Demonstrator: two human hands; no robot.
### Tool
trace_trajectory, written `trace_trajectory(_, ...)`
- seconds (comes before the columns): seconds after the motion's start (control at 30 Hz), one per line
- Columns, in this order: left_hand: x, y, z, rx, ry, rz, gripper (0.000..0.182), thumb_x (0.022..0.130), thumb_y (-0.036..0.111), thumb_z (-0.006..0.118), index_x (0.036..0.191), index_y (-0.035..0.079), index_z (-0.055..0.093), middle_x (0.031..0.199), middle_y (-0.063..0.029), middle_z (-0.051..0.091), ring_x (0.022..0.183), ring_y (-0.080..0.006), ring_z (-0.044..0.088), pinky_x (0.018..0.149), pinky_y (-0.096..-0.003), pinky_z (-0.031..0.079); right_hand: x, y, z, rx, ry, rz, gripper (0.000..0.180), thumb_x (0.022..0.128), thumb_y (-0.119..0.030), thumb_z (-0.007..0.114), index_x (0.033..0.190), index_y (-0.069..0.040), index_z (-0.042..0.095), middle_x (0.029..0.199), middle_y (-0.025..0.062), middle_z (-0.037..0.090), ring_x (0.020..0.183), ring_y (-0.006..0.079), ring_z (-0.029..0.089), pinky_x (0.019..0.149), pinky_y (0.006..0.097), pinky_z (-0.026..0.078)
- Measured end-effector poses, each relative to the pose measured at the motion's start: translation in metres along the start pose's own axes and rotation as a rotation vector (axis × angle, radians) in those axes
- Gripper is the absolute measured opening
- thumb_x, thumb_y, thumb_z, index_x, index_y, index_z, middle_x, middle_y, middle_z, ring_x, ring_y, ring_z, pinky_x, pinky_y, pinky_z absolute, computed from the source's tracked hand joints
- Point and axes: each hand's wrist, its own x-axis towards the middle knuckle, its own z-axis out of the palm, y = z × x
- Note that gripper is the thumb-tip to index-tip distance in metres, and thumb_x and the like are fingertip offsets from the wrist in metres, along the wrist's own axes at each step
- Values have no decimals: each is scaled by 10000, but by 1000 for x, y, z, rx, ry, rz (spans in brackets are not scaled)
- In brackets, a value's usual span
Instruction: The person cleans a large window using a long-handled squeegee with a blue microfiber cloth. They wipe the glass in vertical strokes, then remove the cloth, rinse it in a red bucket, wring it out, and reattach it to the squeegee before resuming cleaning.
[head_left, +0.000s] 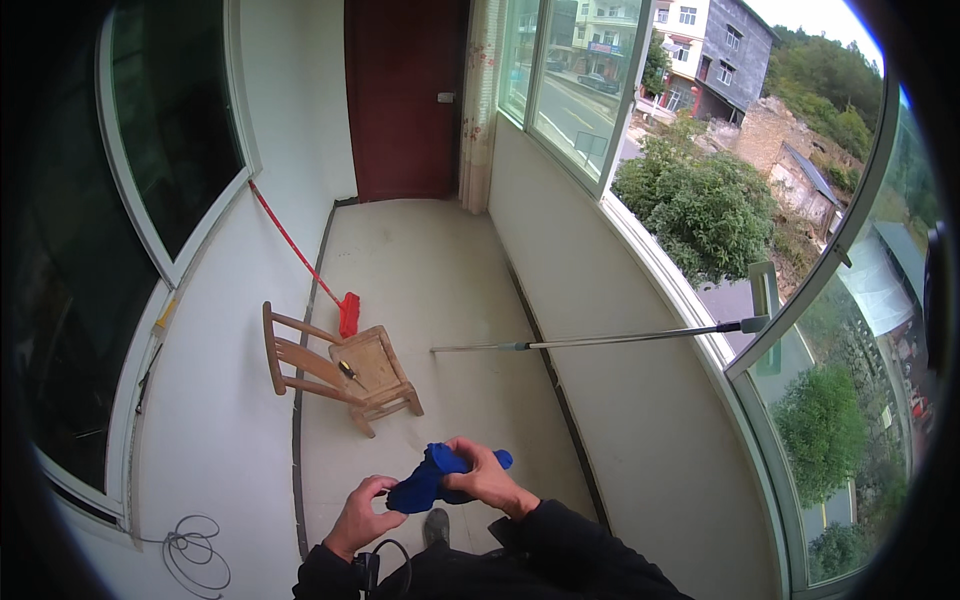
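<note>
A bunched dark blue cloth (416, 486) is between my two hands, above the floor and in front of my body. My right hand (487, 480) grips it around the middle, and a rounded end pokes out past the fingers. At its left end, the thumb and fingers of my left hand (364, 516) pinch the edge. The folds hide what kind of cloth article it is. Ahead of my hands stands a small wooden chair (379, 364), its backrest to the left. A screwdriver (348, 369) with a black and yellow handle lies on its seat.
A red broom (349, 315) leans on the left wall behind the chair. From the floor, a telescopic pole (622, 337) with a flat head rises to the right window frame (739, 367). A grey cable (196, 551) hangs coiled at lower left. A dark red door (405, 97) closes the far end.
</note>
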Motion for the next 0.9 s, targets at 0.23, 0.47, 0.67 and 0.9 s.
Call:
trace_trajectory(0.23,131,4,-10,-154,-193,-49,599,817,203,886,1302,-30,622,1130,-115,706,1089,-199,674,986,-345,535,80,-35,-28,-298,96,-23,406,776,-81,758,1155,-16,629,1023,84,682,920,166,652,836,320,549)
trace_trajectory(0.47,262,-10,5,-24,-151,104,332,857,143,815,1156,11,755,1009,-143,757,947,-230,744,870,-331,581,123,-56,-107,-42,193,101,339,872,-101,866,1131,-15,664,935,26,710,854,117,676,783,288,564)
trace_trajectory(0.67,370,-5,51,97,22,133,342,862,213,815,1140,25,750,994,-139,714,945,-286,714,850,-385,585,192,-71,-189,50,322,25,225,912,-52,818,1057,3,656,903,69,726,816,152,714,714,298,588)
trace_trajectory(0.9,465,2,77,83,-303,-265,559,994,506,679,1174,-20,741,1019,-179,752,989,-194,702,832,-355,567,246,-113,-262,245,325,-67,299,927,-28,795,1151,-26,596,1052,76,732,891,145,716,826,320,601)
